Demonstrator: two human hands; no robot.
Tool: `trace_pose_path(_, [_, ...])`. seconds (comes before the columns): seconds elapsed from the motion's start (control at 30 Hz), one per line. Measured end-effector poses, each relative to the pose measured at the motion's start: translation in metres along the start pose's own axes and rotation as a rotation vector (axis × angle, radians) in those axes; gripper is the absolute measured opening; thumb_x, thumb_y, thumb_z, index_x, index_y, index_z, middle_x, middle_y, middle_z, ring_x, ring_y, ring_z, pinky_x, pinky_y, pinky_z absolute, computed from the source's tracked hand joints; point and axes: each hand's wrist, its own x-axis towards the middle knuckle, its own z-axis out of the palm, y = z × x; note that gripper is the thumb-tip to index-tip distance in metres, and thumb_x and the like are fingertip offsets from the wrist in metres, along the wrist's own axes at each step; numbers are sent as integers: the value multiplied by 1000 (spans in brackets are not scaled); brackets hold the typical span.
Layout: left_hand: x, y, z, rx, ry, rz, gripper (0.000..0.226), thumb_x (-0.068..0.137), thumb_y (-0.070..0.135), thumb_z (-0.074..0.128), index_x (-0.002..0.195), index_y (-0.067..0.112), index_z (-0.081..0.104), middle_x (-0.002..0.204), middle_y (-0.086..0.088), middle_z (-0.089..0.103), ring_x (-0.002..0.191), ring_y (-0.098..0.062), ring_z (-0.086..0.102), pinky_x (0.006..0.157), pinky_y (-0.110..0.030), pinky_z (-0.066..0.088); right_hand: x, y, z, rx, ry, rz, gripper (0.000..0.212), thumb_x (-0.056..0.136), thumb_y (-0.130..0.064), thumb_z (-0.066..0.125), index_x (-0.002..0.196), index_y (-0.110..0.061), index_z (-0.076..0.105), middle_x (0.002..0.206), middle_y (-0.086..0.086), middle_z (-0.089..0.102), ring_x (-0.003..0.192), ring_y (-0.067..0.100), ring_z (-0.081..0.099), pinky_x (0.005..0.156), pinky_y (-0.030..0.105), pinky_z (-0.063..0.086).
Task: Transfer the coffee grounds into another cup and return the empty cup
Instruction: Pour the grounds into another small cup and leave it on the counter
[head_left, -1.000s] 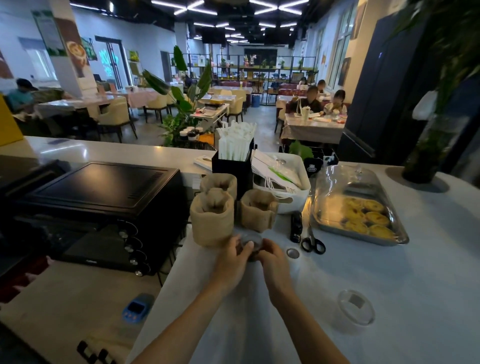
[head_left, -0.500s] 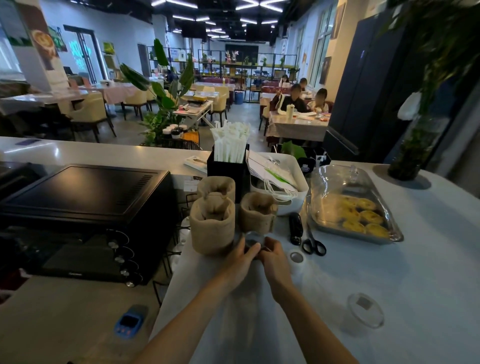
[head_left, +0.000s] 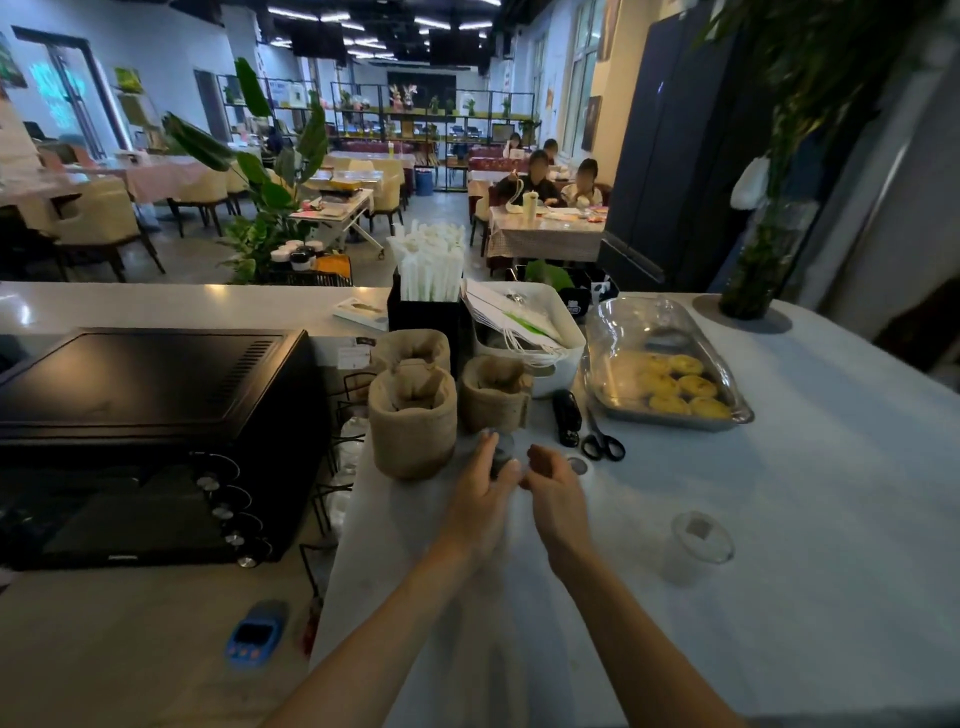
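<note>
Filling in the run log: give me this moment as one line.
left hand: holding small dark cup | right hand: beside it, closed, contents unclear | clear plastic cup: on white counter, untouched

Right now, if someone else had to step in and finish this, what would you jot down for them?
Left hand: wrapped around a small dark cup on the white counter, in front of the burlap pots.
Right hand: beside that cup, fingers curled; whether it touches the cup is unclear.
Clear plastic cup: upright, apart, to the right.
Done: no pouring is visible.
Left: tip the grounds across, then put the emptied cup back.
</note>
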Motion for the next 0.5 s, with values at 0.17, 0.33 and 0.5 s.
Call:
trace_pose_path(0.17, [-12, 11, 28, -43, -32, -3, 61, 96, 58, 42, 152, 34, 37, 156, 5, 41, 139, -11, 41, 111, -33, 33, -24, -12, -27, -31, 128, -70, 35, 95, -13, 54, 130, -17, 59, 124, -1, 63, 107, 9, 60, 84, 18, 46])
trace_pose_path(0.33, [-18, 25, 78, -153, -112, -55, 49, 99, 46, 47, 142, 24, 52, 141, 1, 57, 128, -16, 55, 111, -39, 41, -42, -22, -74, -114, 284, -129, 34, 92, -8, 53, 122, -18, 66, 112, -4, 68, 103, 11, 62, 82, 19, 46])
trace_pose_path(0.5, [-29, 34, 121, -128, -203, -136, 24, 103, 38, 43, 119, 29, 59, 122, 0, 64, 113, -16, 61, 102, -39, 47, -57, -20, -126, -307, 472, -242, 32, 90, 1, 53, 114, -16, 67, 107, -2, 69, 98, 9, 62, 79, 4, 42])
